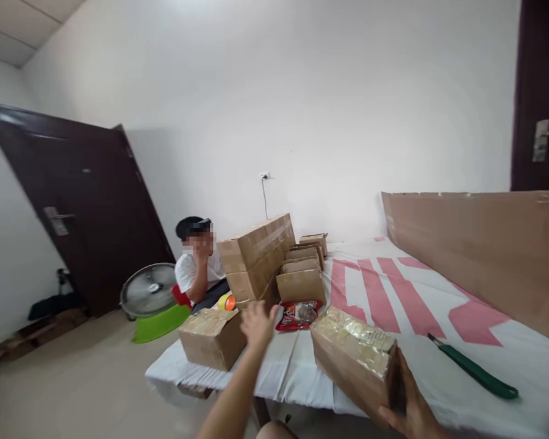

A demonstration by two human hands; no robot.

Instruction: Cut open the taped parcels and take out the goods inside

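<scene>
My left hand (258, 324) is stretched over the table with its fingers spread and nothing in it. Just left of it sits a taped cardboard box (205, 346); whether the hand touches that box I cannot tell. A red plastic food packet (301, 314) lies right of my left hand, in front of an open-flapped carton (301, 286). My right hand (414, 402) grips the near right end of a long cardboard box (354, 360) covered in clear tape, which lies at an angle near the table's front edge. Some of the right fingers are hidden behind the box.
A green-handled knife (478, 372) lies on the right of the white cloth (297, 372). Taped boxes (256, 250) are stacked behind, with an orange tape roll (227, 302) by them. A person (196, 274) sits at left near a fan (152, 289). A cardboard panel (480, 244) borders the right.
</scene>
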